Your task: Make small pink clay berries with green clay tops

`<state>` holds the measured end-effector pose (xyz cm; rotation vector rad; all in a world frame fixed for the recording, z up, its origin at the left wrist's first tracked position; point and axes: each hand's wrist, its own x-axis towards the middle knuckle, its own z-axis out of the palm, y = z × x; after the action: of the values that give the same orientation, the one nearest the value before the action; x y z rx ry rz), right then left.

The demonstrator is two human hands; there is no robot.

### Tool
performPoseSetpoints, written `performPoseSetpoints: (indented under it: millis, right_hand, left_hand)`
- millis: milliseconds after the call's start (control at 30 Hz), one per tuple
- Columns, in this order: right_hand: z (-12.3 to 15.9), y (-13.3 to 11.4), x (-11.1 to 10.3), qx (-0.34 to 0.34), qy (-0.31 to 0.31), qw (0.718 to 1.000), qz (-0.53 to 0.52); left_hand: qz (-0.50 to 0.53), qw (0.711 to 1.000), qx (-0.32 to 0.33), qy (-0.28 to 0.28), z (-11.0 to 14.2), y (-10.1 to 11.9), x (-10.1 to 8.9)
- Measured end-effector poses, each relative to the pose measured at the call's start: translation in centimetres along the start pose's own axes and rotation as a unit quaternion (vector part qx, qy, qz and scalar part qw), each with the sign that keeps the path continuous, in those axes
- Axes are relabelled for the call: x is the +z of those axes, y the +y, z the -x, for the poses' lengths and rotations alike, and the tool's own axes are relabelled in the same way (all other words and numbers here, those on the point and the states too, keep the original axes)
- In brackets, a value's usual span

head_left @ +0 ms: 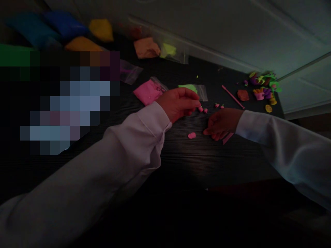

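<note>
My left hand (181, 104) reaches over the table, thumb and fingertips brought together beside small pink clay pieces (205, 110) shaped like strawberries. Whatever is between those fingertips, if anything, I cannot make out. My right hand (222, 123) is curled closed close to the tabletop, its fingertips just right of a flat pink clay piece (191, 135) made of overlapping discs. What it holds is hidden. A pink flat-ended tool (228, 138) shows partly from under the right hand. Two more small pink pieces with green tops (221, 106) lie just beyond it.
Bags of pink clay (147, 92) and green clay (190, 89) lie behind my left hand. A long pink tool (233, 96), a reddish lump (243, 95) and several colourful clay figures (263, 91) are at the right. More clay packs (147, 47) line the wall; the left is pixelated.
</note>
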<state>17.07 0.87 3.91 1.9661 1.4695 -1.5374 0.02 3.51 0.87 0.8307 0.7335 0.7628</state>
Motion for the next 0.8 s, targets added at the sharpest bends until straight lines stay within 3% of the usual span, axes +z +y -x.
performPoseSetpoints:
  millis: [367, 600, 800]
  right_hand:
    - [-0.3, -0.6, 0.0, 0.033, -0.009, 0.999, 0.035]
    - [0.1, -0.8, 0.0, 0.017, -0.002, 0.999, 0.034]
    - [-0.1, -1.2, -0.3, 0.045, -0.044, 0.997, 0.055]
  left_hand:
    - [0.007, 1.0, 0.002, -0.005, 0.1, 0.0, 0.0]
    - [0.013, 1.0, 0.004, -0.007, 0.1, 0.0, 0.0]
    - [0.004, 1.0, 0.004, -0.007, 0.1, 0.0, 0.0]
